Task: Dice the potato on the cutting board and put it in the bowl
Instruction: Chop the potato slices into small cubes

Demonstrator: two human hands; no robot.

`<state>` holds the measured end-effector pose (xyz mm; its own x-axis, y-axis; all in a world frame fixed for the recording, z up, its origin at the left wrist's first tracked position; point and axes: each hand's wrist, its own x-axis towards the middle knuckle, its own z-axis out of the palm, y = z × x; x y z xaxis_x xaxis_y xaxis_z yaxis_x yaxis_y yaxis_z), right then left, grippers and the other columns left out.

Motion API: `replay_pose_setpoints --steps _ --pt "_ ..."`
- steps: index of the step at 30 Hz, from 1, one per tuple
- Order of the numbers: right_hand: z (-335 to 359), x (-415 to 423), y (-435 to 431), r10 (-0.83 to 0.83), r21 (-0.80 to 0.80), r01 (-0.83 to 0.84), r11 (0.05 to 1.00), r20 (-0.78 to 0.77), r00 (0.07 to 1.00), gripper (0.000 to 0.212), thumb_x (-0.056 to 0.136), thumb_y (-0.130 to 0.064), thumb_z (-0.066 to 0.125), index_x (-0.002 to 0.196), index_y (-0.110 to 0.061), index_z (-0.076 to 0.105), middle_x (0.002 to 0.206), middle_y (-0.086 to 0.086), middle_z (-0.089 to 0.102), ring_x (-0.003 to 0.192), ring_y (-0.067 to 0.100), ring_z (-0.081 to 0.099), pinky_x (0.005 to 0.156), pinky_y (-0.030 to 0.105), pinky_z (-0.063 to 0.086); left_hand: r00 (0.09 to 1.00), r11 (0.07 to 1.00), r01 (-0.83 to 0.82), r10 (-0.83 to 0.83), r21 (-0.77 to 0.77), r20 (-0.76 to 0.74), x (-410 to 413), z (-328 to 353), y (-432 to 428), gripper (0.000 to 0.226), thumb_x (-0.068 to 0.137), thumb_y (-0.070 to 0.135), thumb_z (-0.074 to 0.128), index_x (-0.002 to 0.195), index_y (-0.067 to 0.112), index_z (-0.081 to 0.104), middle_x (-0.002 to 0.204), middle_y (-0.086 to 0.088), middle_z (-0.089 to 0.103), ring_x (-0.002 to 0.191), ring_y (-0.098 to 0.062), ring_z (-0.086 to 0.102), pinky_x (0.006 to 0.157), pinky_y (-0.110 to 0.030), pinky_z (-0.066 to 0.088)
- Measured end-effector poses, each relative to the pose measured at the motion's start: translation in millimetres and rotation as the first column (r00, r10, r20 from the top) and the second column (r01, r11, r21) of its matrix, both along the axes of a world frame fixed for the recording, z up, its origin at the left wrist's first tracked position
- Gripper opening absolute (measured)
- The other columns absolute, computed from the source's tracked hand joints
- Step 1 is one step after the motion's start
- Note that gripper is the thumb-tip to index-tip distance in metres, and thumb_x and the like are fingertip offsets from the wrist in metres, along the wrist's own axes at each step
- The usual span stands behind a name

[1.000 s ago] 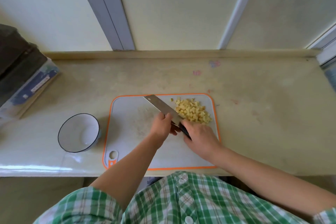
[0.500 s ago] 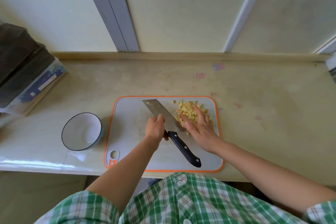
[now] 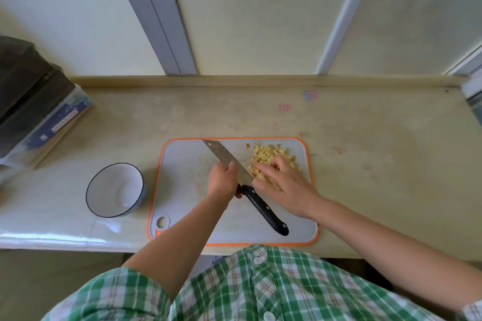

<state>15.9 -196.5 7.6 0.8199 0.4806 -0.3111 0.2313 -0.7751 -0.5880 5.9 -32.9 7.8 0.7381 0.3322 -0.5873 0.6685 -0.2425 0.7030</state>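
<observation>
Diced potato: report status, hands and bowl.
Left hand grips knife near blade heel. Right hand open, fingers on diced potato piled on cutting board. Bowl holds no potato. Nothing between board and bowl.

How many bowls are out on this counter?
1: a white, dark-rimmed bowl stands empty on the counter, just left of the cutting board. The dark stack at far left could hide others.

- Short-sleeved shirt (image 3: 263, 292) at 6 o'clock: green and white plaid crossed by thin brown lines.
- Round white buttons (image 3: 257, 260) run down its front.
- Left sleeve (image 3: 117, 294) at 7 o'clock and right sleeve (image 3: 472, 307) at 4 o'clock, in the same plaid.
- Left hand (image 3: 224, 180) and right hand (image 3: 287, 187) are bare, as are the forearms.
</observation>
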Motion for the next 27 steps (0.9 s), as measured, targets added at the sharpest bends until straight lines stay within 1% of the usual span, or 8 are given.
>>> replay_pose_setpoints --steps 4,6,8,11,13,17,22,27 --pt "6 -14 7 0.167 -0.100 -0.175 0.979 -0.091 0.982 0.068 0.086 -0.045 0.058 0.142 -0.024 0.026 0.119 0.004 0.057 0.095 0.023 0.058 0.074 0.034 0.049 0.999 0.998 0.036 -0.036 0.049 -0.001 8 5 -12 0.034 0.095 0.019 0.035 0.082 0.001 0.060 0.062 -0.017 0.069 0.063 -0.034 0.069 0.069 -0.042 0.059" --pt "5 -16 7 0.012 0.074 -0.006 0.997 -0.078 0.997 0.039 0.092 -0.016 0.051 0.129 -0.017 0.042 0.093 0.007 0.062 0.072 0.021 0.058 0.056 0.029 0.040 0.997 0.999 0.036 -0.036 0.006 0.070 10 9 -21 0.037 0.096 0.022 0.034 0.087 0.000 0.062 0.064 -0.017 0.069 0.061 -0.032 0.068 0.068 -0.042 0.058" --pt "9 -16 4 -0.227 0.335 0.346 0.876 -0.347 0.910 0.019 0.093 -0.006 0.041 0.107 -0.018 0.049 0.066 0.003 0.049 0.048 0.015 0.043 0.045 0.028 0.028 0.979 0.997 0.077 -0.080 0.023 0.187 7 11 -29 0.039 0.099 0.030 0.032 0.093 0.006 0.063 0.071 -0.012 0.069 0.065 -0.028 0.065 0.066 -0.038 0.053" --pt "12 -11 -2 -0.320 0.414 0.783 0.465 -0.745 0.585 0.023 0.093 -0.003 0.036 0.077 -0.019 0.035 0.055 -0.001 0.026 0.037 0.010 0.023 0.036 0.020 0.019 0.828 0.882 0.196 -0.383 0.429 0.409 -7 -4 -29 0.038 0.101 0.033 0.033 0.124 0.018 0.060 0.097 -0.006 0.053 0.095 -0.026 0.052 0.083 -0.030 0.037" --pt "10 -8 -7 -0.311 0.364 0.871 0.331 -0.829 0.465 0.024 0.091 -0.004 0.036 0.073 -0.020 0.032 0.054 -0.002 0.025 0.035 0.008 0.022 0.033 0.017 0.019 0.660 0.710 0.272 -0.629 0.649 0.410 -17 -20 -22 0.048 0.101 0.042 0.026 0.143 0.028 0.043 0.115 -0.011 0.044 0.106 -0.025 0.040 0.091 -0.032 0.032" --pt "7 -9 -12 -0.232 0.317 0.923 0.217 -0.902 0.365 0.028 0.092 -0.008 0.033 0.066 -0.019 0.031 0.051 -0.004 0.026 0.033 0.006 0.022 0.032 0.018 0.018 0.536 0.472 0.425 -0.819 0.772 0.205 -25 -35 -19 0.055 0.098 0.056 0.008 0.145 0.042 0.032 0.136 -0.011 0.040 0.121 -0.029 0.033 0.097 -0.041 0.036" --pt "4 -12 -16 -0.229 0.310 0.930 0.196 -0.908 0.351 0.029 0.092 -0.007 0.032 0.067 -0.019 0.029 0.049 -0.005 0.027 0.032 0.005 0.022 0.031 0.017 0.018 0.663 0.462 0.469 -0.747 0.753 0.045 -27 -38 -14 0.082 0.088 0.065 -0.011 0.151 0.027 0.026 0.147 -0.012 0.029 0.131 -0.030 0.023 0.106 -0.042 0.027" --pt "4 -10 -19 -0.228 0.306 0.935 0.178 -0.912 0.342 0.028 0.093 -0.008 0.033 0.068 -0.019 0.029 0.050 -0.005 0.027 0.033 0.006 0.022 0.032 0.017 0.018 0.539 0.408 0.540 -0.839 0.736 0.070 -29 -38 -18 0.074 0.091 0.063 -0.010 0.151 0.034 0.022 0.152 -0.011 0.027 0.137 -0.033 0.025 0.109 -0.044 0.026"
